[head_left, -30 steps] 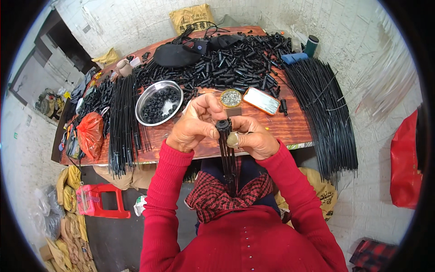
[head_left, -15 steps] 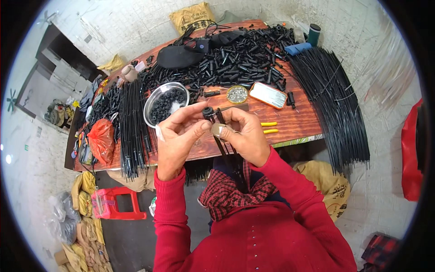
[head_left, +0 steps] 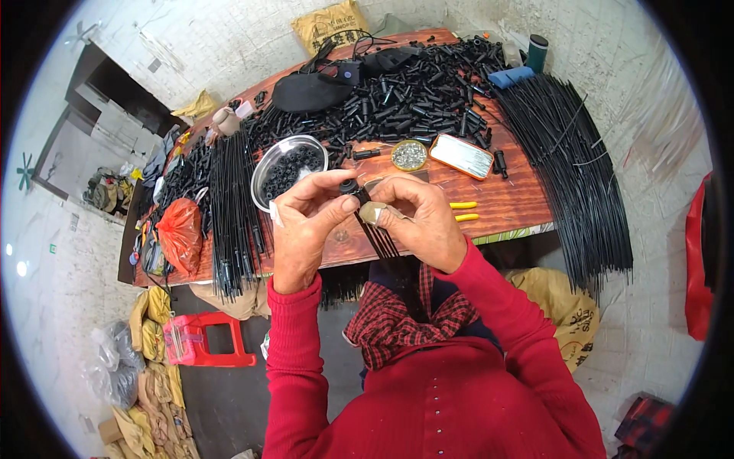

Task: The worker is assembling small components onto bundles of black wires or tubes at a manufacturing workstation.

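Note:
Over the table's front edge, my left hand [head_left: 307, 233] has its thumb and forefinger closed around a short black cylindrical fitting [head_left: 349, 187] with a ringed end facing up. Several thin black rods [head_left: 384, 243] run down from just below it toward my lap. My right hand [head_left: 425, 223] pinches at the upper ends of these rods, close beside the fitting. A tan wrap [head_left: 372, 213] covers its thumb tip, and white tape [head_left: 275, 214] shows on my left hand. The fingers partly hide where rods and fitting meet.
Behind my hands stand a steel bowl [head_left: 258, 177] of small black parts, a round tin [head_left: 409, 155] of tiny metal pieces and a white tray [head_left: 462, 157]. Yellow-handled pliers [head_left: 464, 206] lie right. Black fittings [head_left: 397, 103] pile up behind; rod bundles [head_left: 562, 161] overhang the edge. A red stool [head_left: 229, 340] stands below left.
The rods under the fitting now sit side by side in a row; a rod end that stood apart near my right fingers has drawn in. The whole view has shifted slightly.

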The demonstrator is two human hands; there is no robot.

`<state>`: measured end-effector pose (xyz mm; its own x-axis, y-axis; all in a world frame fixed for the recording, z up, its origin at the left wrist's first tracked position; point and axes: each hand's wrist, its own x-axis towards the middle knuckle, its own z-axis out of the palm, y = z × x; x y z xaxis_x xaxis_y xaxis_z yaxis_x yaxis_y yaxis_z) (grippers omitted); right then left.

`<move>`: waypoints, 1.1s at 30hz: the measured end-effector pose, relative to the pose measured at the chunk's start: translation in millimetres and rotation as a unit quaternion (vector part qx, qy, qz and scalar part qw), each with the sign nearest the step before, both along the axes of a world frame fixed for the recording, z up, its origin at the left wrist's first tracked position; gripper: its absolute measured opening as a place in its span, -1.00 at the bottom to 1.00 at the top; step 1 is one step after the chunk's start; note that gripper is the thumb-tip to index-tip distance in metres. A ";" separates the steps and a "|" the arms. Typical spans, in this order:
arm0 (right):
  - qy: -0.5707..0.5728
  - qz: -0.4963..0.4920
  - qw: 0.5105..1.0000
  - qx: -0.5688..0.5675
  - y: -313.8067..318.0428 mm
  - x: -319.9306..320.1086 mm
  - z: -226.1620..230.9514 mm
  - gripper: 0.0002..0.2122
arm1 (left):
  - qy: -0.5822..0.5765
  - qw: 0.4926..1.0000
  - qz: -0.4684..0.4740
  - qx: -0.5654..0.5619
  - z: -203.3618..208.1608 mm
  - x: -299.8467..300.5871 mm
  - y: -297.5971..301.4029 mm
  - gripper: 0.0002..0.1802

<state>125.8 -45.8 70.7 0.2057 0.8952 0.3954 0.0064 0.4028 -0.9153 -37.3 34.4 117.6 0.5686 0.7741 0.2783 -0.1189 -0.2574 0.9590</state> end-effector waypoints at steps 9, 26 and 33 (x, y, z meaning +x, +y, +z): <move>0.047 0.040 0.997 -0.051 12.9 9.6 -9.1 -0.89 | -0.028 0.999 -0.019 -0.033 -5.9 1.6 6.0 -0.62; -0.188 -0.129 0.974 -0.008 -1.0 -7.7 13.9 -0.78 | 0.001 0.998 0.064 0.010 0.8 9.5 -21.8 -0.63; -0.228 -0.130 0.965 -0.004 -2.0 -10.8 7.4 -0.73 | -0.009 0.997 0.079 0.024 -1.2 11.0 -23.6 -0.64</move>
